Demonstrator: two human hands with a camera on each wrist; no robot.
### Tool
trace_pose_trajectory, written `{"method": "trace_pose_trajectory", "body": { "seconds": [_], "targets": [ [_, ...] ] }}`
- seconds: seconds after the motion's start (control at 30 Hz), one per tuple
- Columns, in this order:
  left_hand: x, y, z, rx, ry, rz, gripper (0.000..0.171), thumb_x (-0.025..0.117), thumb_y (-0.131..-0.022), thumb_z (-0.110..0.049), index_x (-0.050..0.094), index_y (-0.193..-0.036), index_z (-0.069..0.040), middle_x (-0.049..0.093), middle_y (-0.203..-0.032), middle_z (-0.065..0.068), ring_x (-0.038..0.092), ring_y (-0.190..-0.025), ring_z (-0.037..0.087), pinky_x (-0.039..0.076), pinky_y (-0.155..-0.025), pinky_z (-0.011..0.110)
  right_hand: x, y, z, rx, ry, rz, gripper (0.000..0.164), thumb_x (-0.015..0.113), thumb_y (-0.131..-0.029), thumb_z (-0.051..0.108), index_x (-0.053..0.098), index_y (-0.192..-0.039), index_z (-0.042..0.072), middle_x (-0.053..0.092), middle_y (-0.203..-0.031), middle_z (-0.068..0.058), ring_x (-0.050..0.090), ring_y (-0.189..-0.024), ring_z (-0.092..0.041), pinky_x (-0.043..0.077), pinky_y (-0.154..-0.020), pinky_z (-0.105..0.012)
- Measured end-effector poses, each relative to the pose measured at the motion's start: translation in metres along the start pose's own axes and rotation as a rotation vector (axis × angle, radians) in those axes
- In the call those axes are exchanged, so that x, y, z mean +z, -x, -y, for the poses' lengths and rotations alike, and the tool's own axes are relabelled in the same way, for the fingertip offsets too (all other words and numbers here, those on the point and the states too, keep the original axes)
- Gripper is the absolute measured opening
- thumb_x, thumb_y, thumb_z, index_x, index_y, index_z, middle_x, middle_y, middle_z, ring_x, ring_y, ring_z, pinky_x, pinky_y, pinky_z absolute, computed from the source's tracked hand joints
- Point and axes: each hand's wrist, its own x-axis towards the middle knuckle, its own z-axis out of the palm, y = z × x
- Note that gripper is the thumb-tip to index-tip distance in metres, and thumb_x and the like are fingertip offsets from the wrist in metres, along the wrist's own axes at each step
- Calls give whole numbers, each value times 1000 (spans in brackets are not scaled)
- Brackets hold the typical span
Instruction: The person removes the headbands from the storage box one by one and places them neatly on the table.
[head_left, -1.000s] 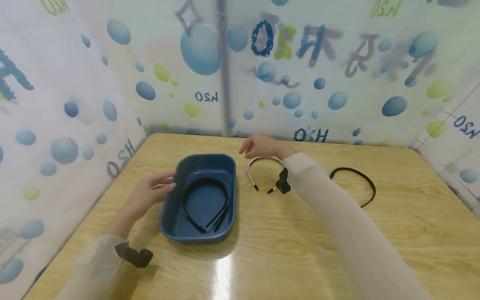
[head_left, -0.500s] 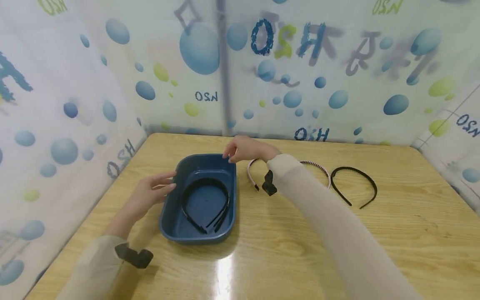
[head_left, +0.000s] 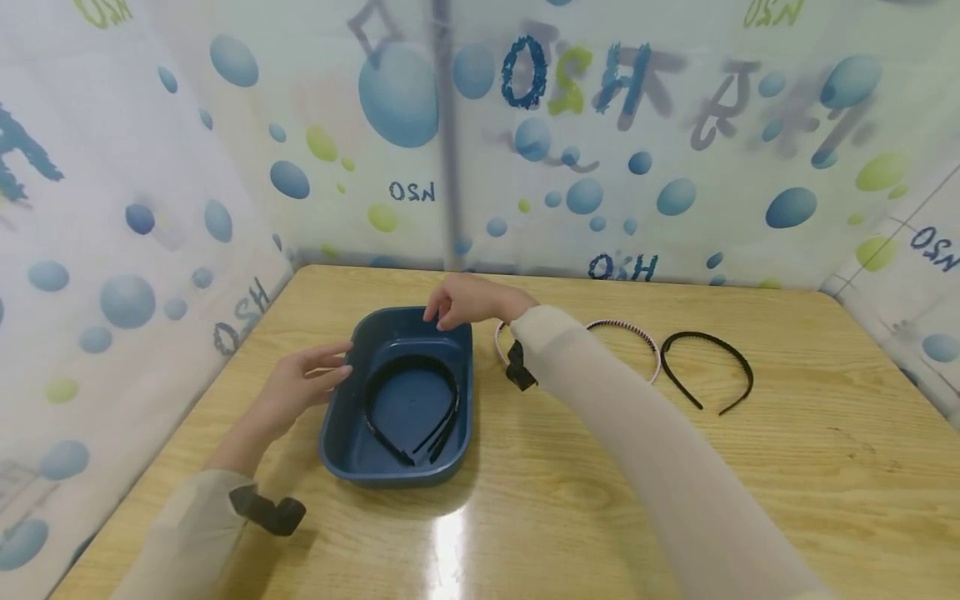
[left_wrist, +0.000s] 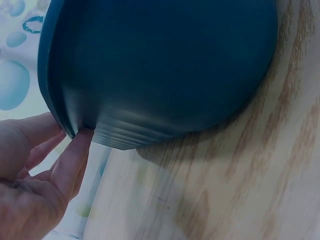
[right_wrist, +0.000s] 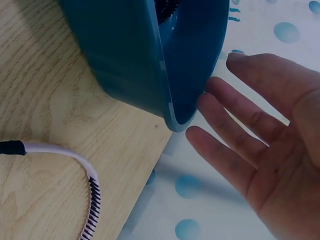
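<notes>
Blue bin [head_left: 393,481] on the surface [head_left: 570,517], pinched by the left hand [head_left: 292,390], is seemingly being steadied; by its far corner, the loosely spread right hand [head_left: 472,300] should probably be closed next.

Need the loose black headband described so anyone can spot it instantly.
Start at the blue tub on the wooden table and go right, past the pink headbands. The black headband is the thin arch, open end toward the camera wearer. It is the rightmost headband, all black unlike the pink, and lies on wood, unlike the dark bands in the tub.
</notes>
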Motion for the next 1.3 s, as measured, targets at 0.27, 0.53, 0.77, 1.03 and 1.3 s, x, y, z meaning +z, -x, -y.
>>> {"method": "trace_pose_trajectory", "body": {
  "seconds": [0.27, 0.53, 0.77, 1.03, 1.3],
  "targets": [
    [-1, -2, 4, 5, 9, -4, 53, 59, -91, -23, 42, -136, -1, 46, -121, 28, 51, -109, 35, 51, -78, 31, 4, -14, 4, 7, 22, 25, 25, 61, -85, 3, 66, -110, 2, 66, -99, -9, 60, -86, -16, 48, -74, -25],
    [-1, 1, 6, 7, 11, -17, 52, 59, -91, -22, 42, -135, 1, 48, -118, 29, 52, -107, 34, 51, -77, 31, 14, -28, 14, 47, 28, 64, 25, 62, -86, 4, 66, -111, 4, 64, -106, -7, 58, -90, -15, 48, -76, -24],
    [-3, 3, 4, -6, 10, -11, 53, 59, -91, -23, 42, -136, 0, 47, -119, 28, 51, -109, 37, 51, -78, 32, 22, -40, 25, 68, 6, 74, 28, 63, -86, 9, 65, -114, 7, 63, -105, -5, 57, -87, -15, 49, -71, -24],
    [-3, 3, 4, -8, 17, 2, 53, 59, -91, -23, 42, -136, -1, 47, -120, 29, 51, -110, 37, 51, -78, 32, 29, -50, 32, 102, -64, 77, 28, 63, -86, 12, 65, -114, 10, 64, -102, -2, 57, -88, -13, 52, -71, -32],
    [-2, -2, 1, -3, 16, 18, 53, 59, -91, -24, 42, -136, -2, 46, -124, 29, 48, -113, 38, 50, -80, 36, 27, -53, 24, 165, -45, 176, 30, 63, -88, 15, 64, -118, 14, 60, -114, 0, 56, -96, -12, 51, -75, -32]
  ]
}}
